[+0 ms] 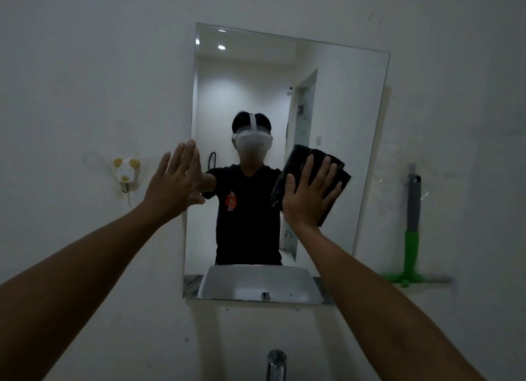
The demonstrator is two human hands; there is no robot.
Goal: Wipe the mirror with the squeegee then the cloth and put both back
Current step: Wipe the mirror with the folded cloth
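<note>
A frameless rectangular mirror (336, 101) hangs on the white wall and reflects a person in a black shirt. My right hand (308, 192) lies flat with spread fingers, pressing a folded dark cloth (340, 171) against the glass in the mirror's middle right. My left hand (175, 181) is flat and empty, fingers together, resting at the mirror's left edge. A squeegee (412, 232) with a grey and green handle hangs on the wall to the right of the mirror, blade downward.
A small animal-shaped wall hook (126, 171) sits to the left of the mirror. A chrome tap (276, 365) rises at the bottom centre, below the mirror. The sink shows only as a reflection in the glass.
</note>
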